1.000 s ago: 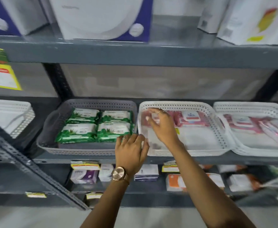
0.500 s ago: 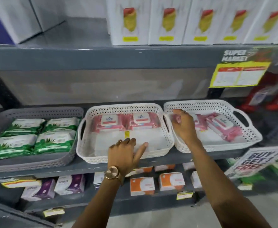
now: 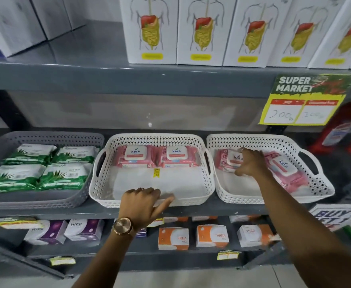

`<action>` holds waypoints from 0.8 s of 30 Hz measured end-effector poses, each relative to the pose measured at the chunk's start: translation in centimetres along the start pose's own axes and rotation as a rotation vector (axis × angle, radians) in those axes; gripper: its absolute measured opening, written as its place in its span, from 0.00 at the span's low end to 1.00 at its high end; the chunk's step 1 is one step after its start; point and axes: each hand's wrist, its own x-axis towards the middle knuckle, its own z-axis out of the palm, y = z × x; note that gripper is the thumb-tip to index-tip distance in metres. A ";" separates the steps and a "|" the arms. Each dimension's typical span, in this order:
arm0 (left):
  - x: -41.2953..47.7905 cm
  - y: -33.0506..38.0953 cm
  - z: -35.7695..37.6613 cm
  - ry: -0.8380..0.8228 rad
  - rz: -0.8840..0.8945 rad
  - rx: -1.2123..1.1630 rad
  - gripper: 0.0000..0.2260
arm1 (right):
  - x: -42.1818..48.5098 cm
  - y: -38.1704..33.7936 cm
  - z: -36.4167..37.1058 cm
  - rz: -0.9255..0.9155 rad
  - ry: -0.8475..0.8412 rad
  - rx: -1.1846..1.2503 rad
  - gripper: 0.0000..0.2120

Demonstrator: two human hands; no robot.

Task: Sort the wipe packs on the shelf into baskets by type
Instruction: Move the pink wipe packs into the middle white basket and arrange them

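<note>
The right hand [image 3: 250,163] curls narrow on a pink pack [image 3: 225,161] in the right basket [image 3: 274,196], while the left hand [image 3: 144,201] rests wide on the middle basket [image 3: 209,183], so lifting it across probably comes next.

A grey basket [image 3: 45,138] with a pierced lattice wall holds 4 green and white packs [image 3: 41,167] printed with leaves. 2 white baskets [image 3: 156,140] share that dotted lattice and hold pink packs [image 3: 156,156] with white lids. The shelf [image 3: 99,210] is dark grey. The price sign [image 3: 307,98] is yellow, green and red.
</note>
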 end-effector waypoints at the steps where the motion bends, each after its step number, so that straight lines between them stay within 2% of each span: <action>1: -0.3 -0.6 0.1 0.006 -0.005 0.007 0.29 | -0.5 0.0 0.0 0.015 0.028 0.048 0.39; 7: -1.8 -4.8 -0.5 0.086 -0.072 0.062 0.32 | -4.2 -1.0 -1.1 0.169 0.228 0.511 0.39; 11: -2.4 -6.6 -0.8 0.120 -0.071 0.073 0.31 | -6.4 -5.7 -3.2 0.041 0.343 0.598 0.39; 14: -2.6 -7.4 -1.0 0.153 -0.066 0.059 0.31 | -7.4 -11.7 -3.1 -0.152 0.251 0.715 0.38; 18: -2.7 -8.2 -0.9 0.172 -0.055 0.041 0.30 | -7.9 -19.4 -0.1 -0.362 0.165 0.517 0.42; 24: -2.6 -8.3 -0.6 0.154 -0.032 0.059 0.28 | -8.4 -25.3 4.0 -0.522 0.095 0.207 0.48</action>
